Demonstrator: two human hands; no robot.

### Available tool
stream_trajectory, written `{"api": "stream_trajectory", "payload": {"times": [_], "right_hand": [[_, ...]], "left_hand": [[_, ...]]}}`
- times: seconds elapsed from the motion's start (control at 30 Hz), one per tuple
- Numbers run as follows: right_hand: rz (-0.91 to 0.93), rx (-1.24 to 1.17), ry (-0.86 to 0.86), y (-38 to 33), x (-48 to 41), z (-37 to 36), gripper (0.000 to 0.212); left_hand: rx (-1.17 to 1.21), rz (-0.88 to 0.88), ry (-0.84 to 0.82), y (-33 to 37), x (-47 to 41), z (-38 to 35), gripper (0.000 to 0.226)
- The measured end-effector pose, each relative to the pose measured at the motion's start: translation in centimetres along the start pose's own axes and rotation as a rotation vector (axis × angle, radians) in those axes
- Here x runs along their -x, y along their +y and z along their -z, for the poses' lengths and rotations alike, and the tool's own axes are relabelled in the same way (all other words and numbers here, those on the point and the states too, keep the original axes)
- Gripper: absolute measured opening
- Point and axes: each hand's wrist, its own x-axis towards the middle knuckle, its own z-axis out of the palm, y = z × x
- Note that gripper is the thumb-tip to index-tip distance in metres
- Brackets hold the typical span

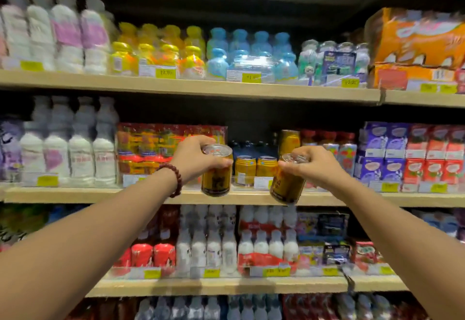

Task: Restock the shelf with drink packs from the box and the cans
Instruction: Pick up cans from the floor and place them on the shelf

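My left hand (195, 159) grips a gold can (217, 181) by its top, held upright in front of the middle shelf (100, 196). My right hand (312, 166) holds a second gold can (285, 188) by its rim, tilted to the left. Both cans hang just before the shelf's front edge. Behind them, on the shelf, two more gold cans (255, 166) stand side by side, and a taller gold can (289, 140) stands behind on the right. No box is in view.
Left of the can slot stand red wrapped drink packs (156, 148) and white bottles (68, 148). To the right are red-capped bottles (337, 148) and purple and red cartons (407, 153). Shelves above (201, 88) and below (226, 287) are packed with bottles. Yellow price tags line the edges.
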Motion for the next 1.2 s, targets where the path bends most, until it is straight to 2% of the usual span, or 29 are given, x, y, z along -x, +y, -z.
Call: {"api": "stream_trajectory", "payload": {"times": [0.17, 0.3, 0.47, 0.6, 0.83, 1.07, 1.2], "right_hand": [[0.008, 0.013, 0.119, -1.1, -6.6, -0.9, 0.062], [0.045, 0.109, 0.131, -1.8, -10.9, -1.3, 0.067], [0.071, 0.188, 0.120, -1.8, -14.8, -2.6, 0.057], [0.042, 0.247, 0.048, -1.9, -17.0, -4.0, 0.059], [0.055, 0.394, -0.078, -1.7, -19.1, -5.5, 0.041], [0.047, 0.550, -0.252, -1.4, -19.4, -5.8, 0.051], [0.090, 0.784, -0.191, -1.2, -18.8, -5.6, 0.052]], "left_hand": [[0.071, -0.083, 0.030, -0.2, -5.7, -0.7, 0.069], [0.102, -0.110, 0.051, 0.4, -9.3, -1.7, 0.070], [0.105, -0.128, 0.064, 0.8, -11.8, -2.6, 0.072], [0.063, -0.147, 0.073, 0.6, -13.0, -2.9, 0.072], [0.016, -0.158, 0.090, -0.1, -14.4, -3.3, 0.067], [-0.001, -0.167, 0.082, -0.7, -15.2, -4.6, 0.069], [-0.005, -0.161, 0.075, -0.5, -15.4, -5.6, 0.072]]}}
